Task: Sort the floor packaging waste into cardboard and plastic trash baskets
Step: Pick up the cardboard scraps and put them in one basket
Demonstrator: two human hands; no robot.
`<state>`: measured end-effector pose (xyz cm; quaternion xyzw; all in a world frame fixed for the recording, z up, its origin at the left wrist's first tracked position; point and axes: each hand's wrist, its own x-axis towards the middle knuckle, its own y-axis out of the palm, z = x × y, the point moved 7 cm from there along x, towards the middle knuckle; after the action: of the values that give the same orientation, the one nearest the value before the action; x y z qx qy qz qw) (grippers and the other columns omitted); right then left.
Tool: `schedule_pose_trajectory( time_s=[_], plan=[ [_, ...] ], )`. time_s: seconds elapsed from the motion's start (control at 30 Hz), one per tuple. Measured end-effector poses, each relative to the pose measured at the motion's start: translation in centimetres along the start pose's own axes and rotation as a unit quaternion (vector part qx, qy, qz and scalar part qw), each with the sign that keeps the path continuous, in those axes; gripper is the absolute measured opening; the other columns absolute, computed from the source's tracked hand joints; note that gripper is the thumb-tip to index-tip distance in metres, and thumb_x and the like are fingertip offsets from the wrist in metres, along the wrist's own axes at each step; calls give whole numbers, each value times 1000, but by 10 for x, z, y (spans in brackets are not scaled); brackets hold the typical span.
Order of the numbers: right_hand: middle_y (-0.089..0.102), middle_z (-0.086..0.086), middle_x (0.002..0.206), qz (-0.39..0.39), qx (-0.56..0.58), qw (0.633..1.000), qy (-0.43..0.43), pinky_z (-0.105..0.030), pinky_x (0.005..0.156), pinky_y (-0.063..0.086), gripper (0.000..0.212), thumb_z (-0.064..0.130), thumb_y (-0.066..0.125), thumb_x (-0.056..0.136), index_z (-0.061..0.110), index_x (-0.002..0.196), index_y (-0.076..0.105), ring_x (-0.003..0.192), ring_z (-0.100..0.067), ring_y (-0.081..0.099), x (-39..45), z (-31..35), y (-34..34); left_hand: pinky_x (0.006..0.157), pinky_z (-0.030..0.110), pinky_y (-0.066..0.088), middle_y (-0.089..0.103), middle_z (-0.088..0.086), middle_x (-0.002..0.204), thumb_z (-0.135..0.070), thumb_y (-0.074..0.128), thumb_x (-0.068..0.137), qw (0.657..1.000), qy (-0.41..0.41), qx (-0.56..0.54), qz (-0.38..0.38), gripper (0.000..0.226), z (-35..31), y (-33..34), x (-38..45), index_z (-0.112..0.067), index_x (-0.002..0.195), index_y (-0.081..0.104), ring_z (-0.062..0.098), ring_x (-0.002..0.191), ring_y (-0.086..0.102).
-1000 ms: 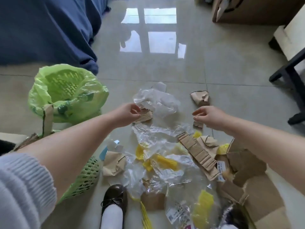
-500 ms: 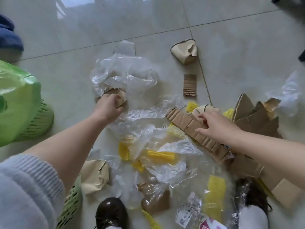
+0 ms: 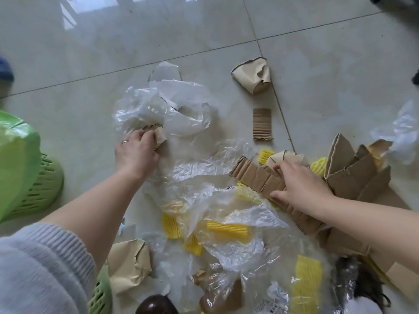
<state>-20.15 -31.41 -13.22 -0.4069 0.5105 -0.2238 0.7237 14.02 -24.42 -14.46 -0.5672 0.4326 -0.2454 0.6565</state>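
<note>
On the tiled floor [image 3: 317,64], the left hand [image 3: 133,152] pinches a cardboard scrap [image 3: 158,135] with curled fingers. The right hand [image 3: 299,184] grips a corrugated cardboard strip [image 3: 256,177], fingers curled over its edge.

The floor [image 3: 90,64] is of pale, glossy tiles with thin dark joints between them, and it reflects a bright window near its far edge. A dark brown shoe [image 3: 156,304] stands at the near edge, with only its rounded toe in view. A second dark shoe [image 3: 360,284] is near the right corner of the near edge, partly blurred. A small piece of blue cloth [image 3: 5,69] shows at the left edge. A dark object [image 3: 394,1] sits in the far right corner, too cut off to identify.
</note>
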Motion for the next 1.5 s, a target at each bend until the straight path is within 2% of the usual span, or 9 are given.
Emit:
schedule_pose_trajectory(
  time_s=[0.3,0.43,0.6,0.73,0.9,1.0,1.17,1.37,1.5],
  plan=[
    [62,-1,108,43,147,988,-2,-35,81,47,23,35,61,87,18,103,62,99,-22,58,-13,-3,-1,68,36,38,61,17,112,-9,40,90,997,-49,-49,-31,32,10,-18,-6,-20,117,55,40,97,59],
    [66,1,85,32,222,974,18,-33,69,48,14,35,58,89,22,92,63,85,-24,63,-22,-13,-12,64,37,36,60,26,98,-7,39,89,992,-102,-58,-37,25,24,-34,-23,-12,108,53,36,76,49],
    [68,1,98,-11,328,943,52,-30,76,52,32,39,56,89,18,113,61,90,-20,64,-37,-41,-28,70,42,41,62,28,97,-22,46,89,971,-121,-161,-130,25,42,-70,-50,-6,103,58,46,91,56],
    [67,-1,101,-33,369,926,68,-27,77,46,31,34,55,91,16,115,61,90,-20,63,-44,-61,-37,75,37,43,65,20,99,-29,57,88,918,-100,-340,-180,30,9,-99,-72,-6,105,62,36,93,60],
    [69,-5,97,-21,287,957,45,-32,77,49,32,38,60,87,13,107,64,90,-23,63,-29,-64,-55,57,27,51,63,1,94,-31,60,89,808,-102,-580,-33,21,-76,-83,-54,-20,107,59,19,86,62],
    [64,-9,97,72,140,987,-25,-30,69,44,33,43,63,83,11,89,63,89,-24,60,-14,-44,-53,61,29,52,65,5,108,-32,61,88,783,-108,-609,71,23,-131,-68,-27,-21,109,58,22,96,64],
    [31,-9,149,123,58,985,-102,-29,105,33,44,45,62,84,11,111,64,133,-25,37,8,-17,-45,79,41,56,64,7,98,-27,66,86,795,-102,-573,173,25,-203,-54,12,-17,106,56,20,86,63],
    [34,-7,142,122,73,986,-84,-37,102,40,38,45,66,79,24,110,63,129,-28,39,23,-16,-26,69,39,59,68,12,99,-20,69,76,861,-87,-469,176,14,-235,-10,27,-19,85,58,28,83,68],
    [36,-5,137,99,59,990,-84,-39,106,33,41,46,64,80,28,117,61,129,-27,33,22,-20,-23,84,42,55,59,13,107,-39,63,59,921,-38,-368,119,20,-249,4,31,-26,74,62,30,96,60]
  ],
)
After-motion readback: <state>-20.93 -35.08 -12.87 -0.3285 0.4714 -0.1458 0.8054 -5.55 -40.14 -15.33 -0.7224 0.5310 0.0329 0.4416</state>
